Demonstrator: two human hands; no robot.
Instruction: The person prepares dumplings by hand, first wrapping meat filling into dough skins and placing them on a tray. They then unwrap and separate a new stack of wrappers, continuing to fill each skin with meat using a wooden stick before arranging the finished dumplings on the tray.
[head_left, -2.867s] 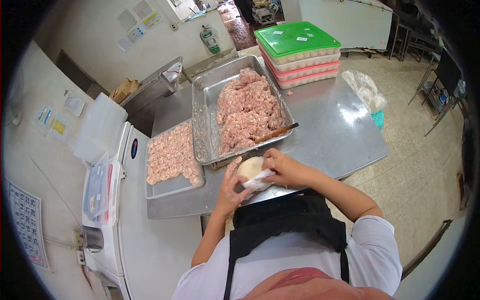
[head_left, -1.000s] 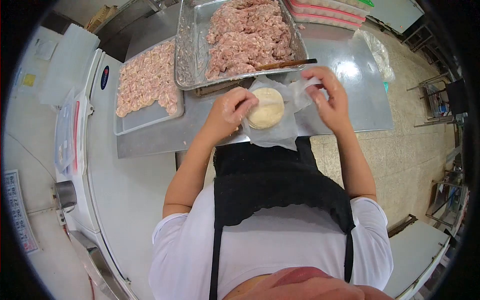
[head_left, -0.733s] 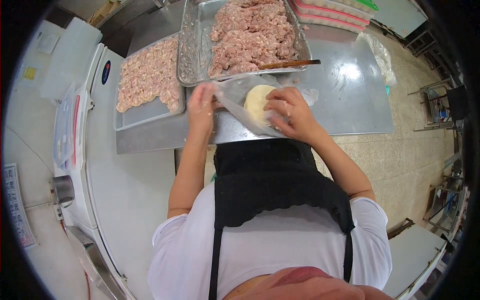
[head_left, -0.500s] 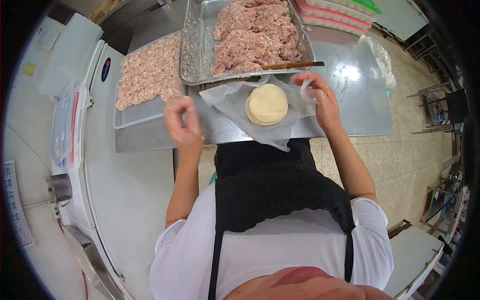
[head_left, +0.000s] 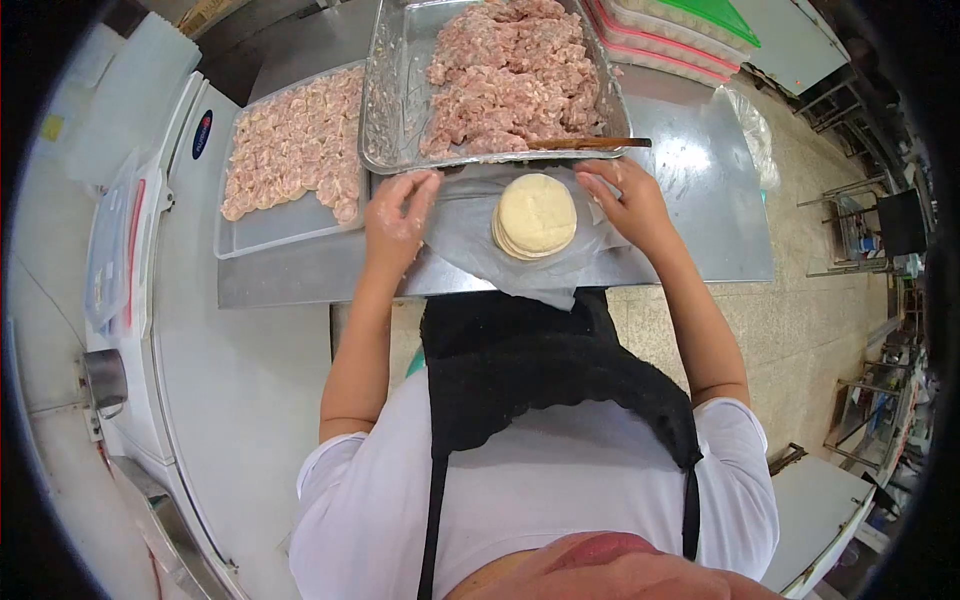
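A short stack of round, pale dough wrappers [head_left: 536, 215] sits on a crumpled translucent paper sheet [head_left: 545, 285] at the steel table's front edge. At the sheet's left side is my left hand [head_left: 397, 220], its floury fingers bent together at the paper's edge. My right hand [head_left: 632, 205] pinches the sheet's right side, thumb and fingertips close to the wrappers. Just beyond both hands stands a metal tray [head_left: 393, 125] of raw minced meat filling [head_left: 510, 80]. A flat wooden stick [head_left: 590, 143] lies across the tray's near right corner.
On the left, a plastic tray [head_left: 270, 238] holds rows of filled dumplings [head_left: 295, 140]. Stacked lidded boxes [head_left: 670, 40] stand at the back right, beside a clear plastic bag [head_left: 748, 135]. A white freezer [head_left: 250, 400] borders the table's left, and its steel top [head_left: 700, 220] extends right.
My left hand has moved right and slightly up to the paper's left edge. The paper lies flatter, its raised left corner down. My right hand has shifted slightly left and down.
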